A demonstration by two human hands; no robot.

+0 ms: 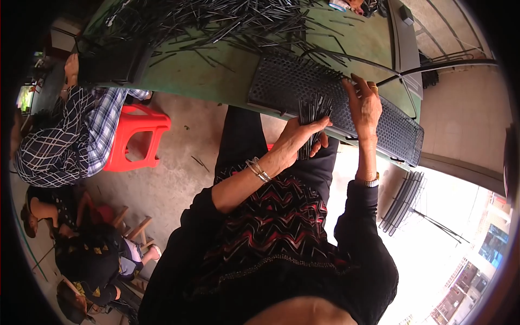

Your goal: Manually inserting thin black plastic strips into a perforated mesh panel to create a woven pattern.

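My left hand [300, 137] is closed around a bundle of thin black sticks [315, 111], held upright at the near edge of the table. Beside it, my right hand [364, 108] rests over a long black board full of round holes [398, 129], its thumb and fingers bent down toward the surface. Whether a stick sits between those fingertips is too small to make out. Short dark stick ends show along the board's far edge. The board lies slantwise along the front of the green table.
A big heap of loose black sticks [227, 19] covers the table's far side. Black rods [449, 66] cross at the right. A red plastic stool [138, 138] stands at the left, by a person in a checked top [59, 141]. More people [89, 246] sit lower left.
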